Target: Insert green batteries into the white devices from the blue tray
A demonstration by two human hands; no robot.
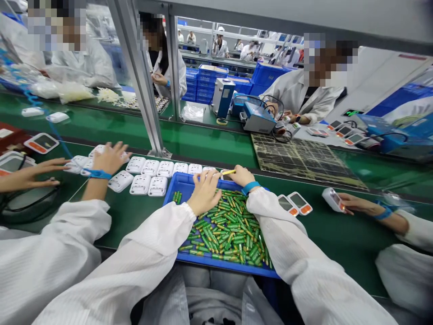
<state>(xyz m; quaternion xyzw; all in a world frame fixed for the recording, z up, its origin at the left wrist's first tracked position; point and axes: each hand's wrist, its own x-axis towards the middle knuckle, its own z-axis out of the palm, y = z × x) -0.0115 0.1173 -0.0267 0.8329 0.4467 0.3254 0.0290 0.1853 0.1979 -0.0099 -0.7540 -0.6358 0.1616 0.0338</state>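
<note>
The blue tray (219,262) lies at the near edge of the green worktop (318,234), and many green batteries (233,225) are inside it, mixed in different directions. The right hand (241,176) is above the far side of the tray. It is closed around a thin yellow stick (228,172), which points to the left. This hand has a blue wristband (250,187). The left hand (204,192) is just beside it, over the far left part of the tray, with the palm down and the fingers a little bent. I cannot tell if these fingers grasp something.

White cases (165,169) stand in a row along the far side of the worktop, to the left of the hands and behind the tray. To the right of the tray there are two screen devices (299,203). A co-worker's hand (110,158) at the left reaches over other white cases, and at the right another person's hand (358,204) holds a white device (333,200).
</note>
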